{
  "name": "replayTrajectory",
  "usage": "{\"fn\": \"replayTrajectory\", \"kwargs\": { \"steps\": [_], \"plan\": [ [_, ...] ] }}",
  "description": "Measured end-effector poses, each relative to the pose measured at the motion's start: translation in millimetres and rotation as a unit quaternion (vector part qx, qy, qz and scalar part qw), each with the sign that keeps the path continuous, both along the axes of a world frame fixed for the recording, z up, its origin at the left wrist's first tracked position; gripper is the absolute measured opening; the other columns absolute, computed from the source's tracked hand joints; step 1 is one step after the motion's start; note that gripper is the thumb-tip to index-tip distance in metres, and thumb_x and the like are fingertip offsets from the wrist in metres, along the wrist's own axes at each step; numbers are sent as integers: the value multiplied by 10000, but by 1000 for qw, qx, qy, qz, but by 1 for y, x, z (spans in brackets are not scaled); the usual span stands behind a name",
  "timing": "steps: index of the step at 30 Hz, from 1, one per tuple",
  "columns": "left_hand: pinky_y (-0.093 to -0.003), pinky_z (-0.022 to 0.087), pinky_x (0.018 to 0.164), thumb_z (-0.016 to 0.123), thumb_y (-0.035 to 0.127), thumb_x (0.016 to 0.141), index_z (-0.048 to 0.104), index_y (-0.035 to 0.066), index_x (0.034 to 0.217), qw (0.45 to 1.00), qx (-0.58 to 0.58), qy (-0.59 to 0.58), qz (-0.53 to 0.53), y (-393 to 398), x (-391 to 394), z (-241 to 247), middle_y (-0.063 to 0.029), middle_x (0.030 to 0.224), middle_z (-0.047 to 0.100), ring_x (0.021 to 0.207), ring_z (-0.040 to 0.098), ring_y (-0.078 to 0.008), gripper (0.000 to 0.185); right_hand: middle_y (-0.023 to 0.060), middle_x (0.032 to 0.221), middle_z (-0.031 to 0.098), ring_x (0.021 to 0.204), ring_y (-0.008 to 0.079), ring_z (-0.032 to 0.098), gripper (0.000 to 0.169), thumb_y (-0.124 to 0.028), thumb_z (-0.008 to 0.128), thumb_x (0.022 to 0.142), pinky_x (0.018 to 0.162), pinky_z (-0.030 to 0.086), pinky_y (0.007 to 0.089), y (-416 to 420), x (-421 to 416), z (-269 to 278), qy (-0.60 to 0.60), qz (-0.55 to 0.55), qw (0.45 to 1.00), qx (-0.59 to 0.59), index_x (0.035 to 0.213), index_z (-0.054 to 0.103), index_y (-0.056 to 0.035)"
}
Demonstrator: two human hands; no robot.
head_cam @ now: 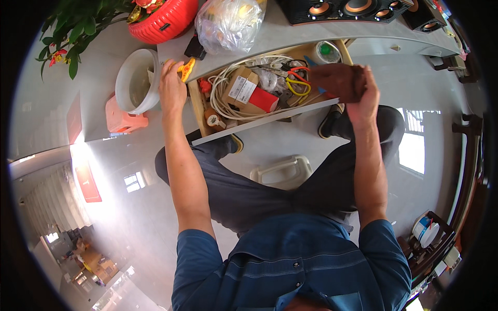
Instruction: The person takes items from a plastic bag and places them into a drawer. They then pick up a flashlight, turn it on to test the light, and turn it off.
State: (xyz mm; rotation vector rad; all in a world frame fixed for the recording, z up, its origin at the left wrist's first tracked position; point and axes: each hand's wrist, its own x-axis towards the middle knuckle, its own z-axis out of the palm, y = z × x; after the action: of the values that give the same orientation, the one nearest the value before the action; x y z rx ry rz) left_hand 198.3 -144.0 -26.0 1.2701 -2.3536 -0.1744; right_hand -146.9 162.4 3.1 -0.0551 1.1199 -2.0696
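In my left hand (pixel 174 87) is a small orange plastic object (pixel 187 70), held beside the left end of an open drawer (pixel 272 119). I cannot tell exactly what the object is. My right hand (pixel 364 104) grips a dark brown cloth (pixel 338 82) over the drawer's right end. The drawer contains a coiled white cable (pixel 216 104), a cardboard box with a printed label (pixel 233 84), a red box (pixel 263 100), scissors with yellow handles (pixel 298 86) and red-handled pliers (pixel 299 73). A roll of brown tape (pixel 213 119) lies in its front left corner. The cloth hides part of the contents.
Above the drawer, the cabinet top carries a filled plastic bag (pixel 229 25), a red flowerpot (pixel 165 23) and a black speaker (pixel 342 9). To the left, a white bucket (pixel 134 83) rests on a pink stool (pixel 123 118). Between my legs is a beige plastic stool (pixel 282 171).
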Motion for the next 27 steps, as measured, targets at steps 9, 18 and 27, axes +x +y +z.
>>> {"fn": "replayTrajectory", "kwargs": {
  "steps": [9, 18, 27],
  "plan": [
    [-471, 422, 1073, 596, 253, 991, 587, 84, 1327, 999, 35, 24, 9, 11, -6, 8, -167, 1485, 455, 1335, 479, -385, 376, 82, 1105, 674, 1059, 221, 644, 347, -327, 587, 1013, 958, 501, 353, 13, -21, -10, 15, -5, 1000, -4, 1127, 640, -4],
    [-367, 499, 711, 703, 229, 917, 695, 40, 1061, 984, 164, 62, -14, 65, -9, 51, -91, 968, 719, 807, 663, -225, 237, 78, 1087, 683, 1028, 198, 647, 367, -351, 579, 1015, 891, 515, 323, 11, -17, -10, 20, 16, 999, 21, 1139, 653, -14],
    [-446, 552, 876, 813, 303, 753, 686, 93, 1124, 879, 320, -341, -97, 87, -2, 6, -127, 1081, 729, 1025, 690, -340, 445, 94, 1102, 687, 1036, 215, 656, 342, -320, 591, 1010, 929, 515, 348, -6, -7, -14, -12, 37, 999, 37, 1135, 651, -7]
  ]
}}
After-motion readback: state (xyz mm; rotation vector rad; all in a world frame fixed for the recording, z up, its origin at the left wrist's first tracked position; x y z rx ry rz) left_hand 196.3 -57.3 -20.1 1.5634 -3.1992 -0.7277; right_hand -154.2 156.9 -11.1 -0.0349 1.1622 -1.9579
